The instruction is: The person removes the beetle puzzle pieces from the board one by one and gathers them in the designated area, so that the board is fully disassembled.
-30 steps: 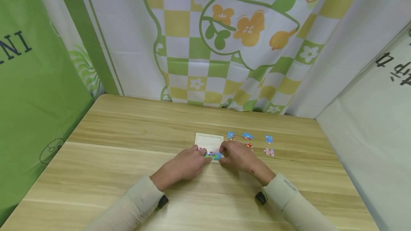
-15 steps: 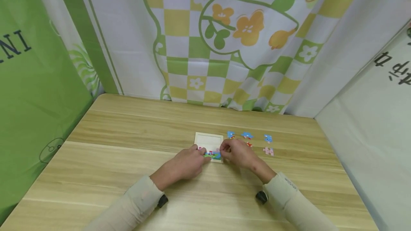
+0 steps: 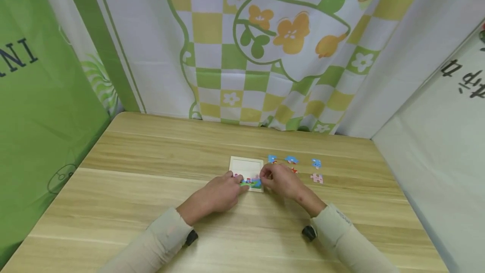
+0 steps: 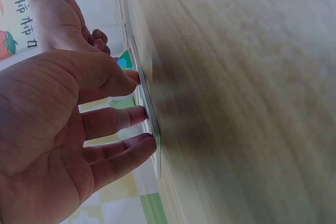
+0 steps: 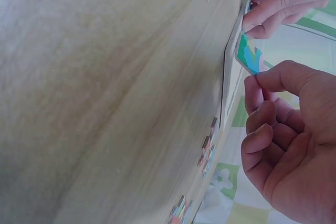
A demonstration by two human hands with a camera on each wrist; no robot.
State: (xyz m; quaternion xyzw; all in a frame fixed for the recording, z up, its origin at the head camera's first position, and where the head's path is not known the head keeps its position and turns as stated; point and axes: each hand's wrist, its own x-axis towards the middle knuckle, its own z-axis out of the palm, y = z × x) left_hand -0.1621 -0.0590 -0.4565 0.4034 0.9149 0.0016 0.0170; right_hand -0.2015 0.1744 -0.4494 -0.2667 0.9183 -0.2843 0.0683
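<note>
A square wooden puzzle tray (image 3: 246,167) lies at mid-table in the head view, its far part bare and jigsaw pieces along its near side. My left hand (image 3: 219,192) rests its spread fingertips on the tray's near left part. My right hand (image 3: 282,182) is at the tray's right edge. Between thumb and index finger it pinches the corner of a green-and-blue puzzle piece (image 5: 248,56), which is tilted up from the tray in the right wrist view. The left fingertips (image 4: 137,114) touch the tray's edge and pieces in the left wrist view.
Right of the tray lie several loose pieces, among them a blue one (image 3: 316,163), a pink one (image 3: 317,178) and another blue one (image 3: 291,159). A patterned curtain (image 3: 246,54) hangs behind the wooden table (image 3: 159,146), with fabric walls on both sides.
Compared with a second ago, my right hand's fingertips have shifted slightly away from me at the tray's right edge. My left hand has stayed in place.
</note>
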